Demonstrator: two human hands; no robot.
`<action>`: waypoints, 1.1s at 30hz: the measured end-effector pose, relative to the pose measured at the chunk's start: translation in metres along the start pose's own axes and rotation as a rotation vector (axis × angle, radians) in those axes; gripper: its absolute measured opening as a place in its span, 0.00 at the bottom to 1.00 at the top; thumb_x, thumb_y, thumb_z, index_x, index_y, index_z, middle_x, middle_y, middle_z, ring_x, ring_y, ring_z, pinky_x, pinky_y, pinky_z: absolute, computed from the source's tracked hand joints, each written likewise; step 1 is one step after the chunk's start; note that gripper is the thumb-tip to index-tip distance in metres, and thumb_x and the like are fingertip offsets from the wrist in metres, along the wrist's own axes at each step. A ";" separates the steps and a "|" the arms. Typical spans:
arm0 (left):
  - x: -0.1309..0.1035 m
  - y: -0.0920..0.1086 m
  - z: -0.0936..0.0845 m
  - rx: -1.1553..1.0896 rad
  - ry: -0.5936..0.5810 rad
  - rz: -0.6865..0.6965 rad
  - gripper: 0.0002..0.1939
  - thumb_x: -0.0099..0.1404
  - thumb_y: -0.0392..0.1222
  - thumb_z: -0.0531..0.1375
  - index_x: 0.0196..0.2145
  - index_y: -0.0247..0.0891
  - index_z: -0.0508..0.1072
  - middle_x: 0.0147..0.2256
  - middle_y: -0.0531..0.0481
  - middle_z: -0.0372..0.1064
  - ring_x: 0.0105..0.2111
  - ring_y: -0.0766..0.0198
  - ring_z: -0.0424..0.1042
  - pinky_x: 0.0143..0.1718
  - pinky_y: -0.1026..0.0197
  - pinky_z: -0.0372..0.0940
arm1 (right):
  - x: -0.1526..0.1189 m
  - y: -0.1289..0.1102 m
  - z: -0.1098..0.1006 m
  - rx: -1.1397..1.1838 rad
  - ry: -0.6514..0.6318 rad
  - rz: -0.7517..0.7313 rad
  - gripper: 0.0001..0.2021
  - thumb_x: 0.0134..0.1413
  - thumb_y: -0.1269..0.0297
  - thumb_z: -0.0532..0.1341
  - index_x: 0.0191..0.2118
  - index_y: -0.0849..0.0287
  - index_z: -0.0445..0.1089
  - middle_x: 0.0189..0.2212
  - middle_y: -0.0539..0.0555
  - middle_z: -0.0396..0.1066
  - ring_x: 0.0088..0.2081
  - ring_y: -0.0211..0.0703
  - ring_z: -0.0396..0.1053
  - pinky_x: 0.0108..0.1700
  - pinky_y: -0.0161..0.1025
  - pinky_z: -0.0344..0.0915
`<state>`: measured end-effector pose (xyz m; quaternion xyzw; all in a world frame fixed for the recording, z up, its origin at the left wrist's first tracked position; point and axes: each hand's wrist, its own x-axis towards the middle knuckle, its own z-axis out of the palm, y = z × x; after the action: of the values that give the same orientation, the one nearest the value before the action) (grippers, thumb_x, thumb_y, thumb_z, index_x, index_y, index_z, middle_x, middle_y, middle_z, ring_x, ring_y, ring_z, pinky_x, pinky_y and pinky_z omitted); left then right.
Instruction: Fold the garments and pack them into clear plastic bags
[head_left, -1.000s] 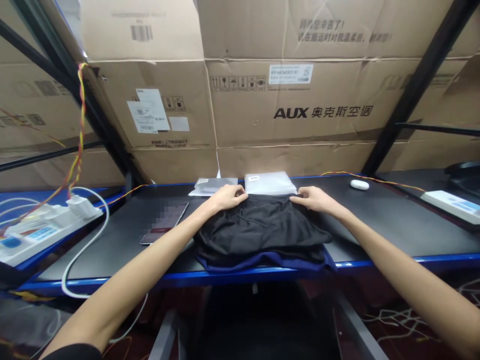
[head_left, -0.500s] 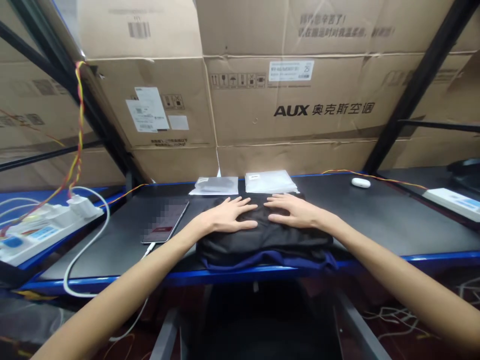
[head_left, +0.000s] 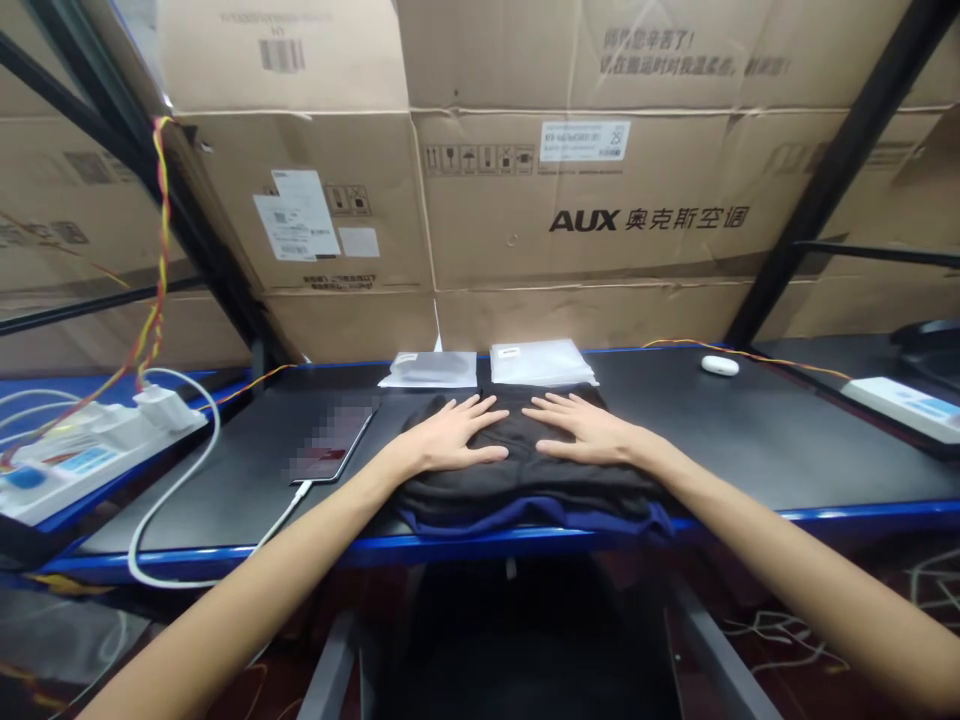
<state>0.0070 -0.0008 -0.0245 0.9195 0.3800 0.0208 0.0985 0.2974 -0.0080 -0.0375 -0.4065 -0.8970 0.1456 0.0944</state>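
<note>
A folded pile of black cloth [head_left: 525,480], which looks like clothing, lies at the front of the dark tabletop [head_left: 750,440]. Dark blue fabric [head_left: 495,518] shows along its near edge, close to the blue table rim. My left hand [head_left: 454,435] rests flat on the left part of the pile, fingers spread. On the right part lies my right hand [head_left: 585,430], also palm down with its fingers apart. Neither hand grips anything. Just beyond the pile are two flat, whitish plastic packets, a left one [head_left: 431,370] and a right one [head_left: 541,362].
A phone [head_left: 334,445] with a white charging cable [head_left: 214,440] lies left of the pile. Power strips stand at the far left [head_left: 90,450] and far right [head_left: 911,405]. A small white case [head_left: 720,366] sits at the back right. Cardboard [head_left: 585,270] walls the back between black posts.
Both hands have shifted slightly on the black cloth, the right one a little to the left and nearer me. They stay flat, and the cloth looks much the same.
</note>
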 end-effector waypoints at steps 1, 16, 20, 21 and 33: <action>0.000 0.000 0.000 -0.001 -0.004 -0.001 0.40 0.66 0.71 0.49 0.69 0.52 0.50 0.71 0.48 0.35 0.70 0.45 0.37 0.67 0.37 0.37 | 0.000 0.000 0.000 0.006 0.001 -0.001 0.36 0.60 0.36 0.53 0.69 0.43 0.51 0.71 0.51 0.44 0.71 0.59 0.38 0.69 0.62 0.34; 0.000 0.001 -0.004 -0.039 -0.026 -0.012 0.40 0.65 0.71 0.50 0.69 0.53 0.50 0.71 0.48 0.36 0.70 0.45 0.37 0.68 0.38 0.37 | -0.001 -0.001 -0.003 0.049 -0.007 -0.001 0.36 0.59 0.36 0.54 0.69 0.45 0.53 0.70 0.52 0.44 0.71 0.58 0.38 0.70 0.60 0.34; 0.004 -0.005 -0.008 -0.086 0.027 0.026 0.33 0.71 0.64 0.47 0.67 0.48 0.56 0.69 0.50 0.46 0.69 0.50 0.46 0.68 0.47 0.43 | -0.001 -0.001 -0.003 0.045 -0.005 0.000 0.36 0.59 0.36 0.54 0.69 0.46 0.53 0.70 0.53 0.45 0.71 0.58 0.39 0.70 0.60 0.35; 0.007 -0.009 -0.010 -0.094 0.067 0.036 0.30 0.73 0.60 0.46 0.66 0.46 0.59 0.67 0.50 0.52 0.67 0.53 0.52 0.67 0.51 0.47 | -0.001 -0.001 -0.004 0.043 -0.003 0.003 0.36 0.59 0.36 0.54 0.69 0.46 0.54 0.70 0.53 0.46 0.71 0.58 0.39 0.70 0.60 0.35; 0.032 -0.095 -0.030 0.427 0.269 -0.304 0.36 0.57 0.28 0.55 0.64 0.40 0.62 0.65 0.39 0.55 0.63 0.42 0.57 0.60 0.43 0.57 | -0.002 -0.001 -0.005 0.067 0.009 0.002 0.36 0.58 0.36 0.56 0.67 0.46 0.56 0.70 0.53 0.49 0.70 0.58 0.41 0.70 0.59 0.38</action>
<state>-0.0393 0.0924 -0.0146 0.8409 0.5189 0.0469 -0.1464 0.2995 -0.0095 -0.0321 -0.4047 -0.8908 0.1738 0.1120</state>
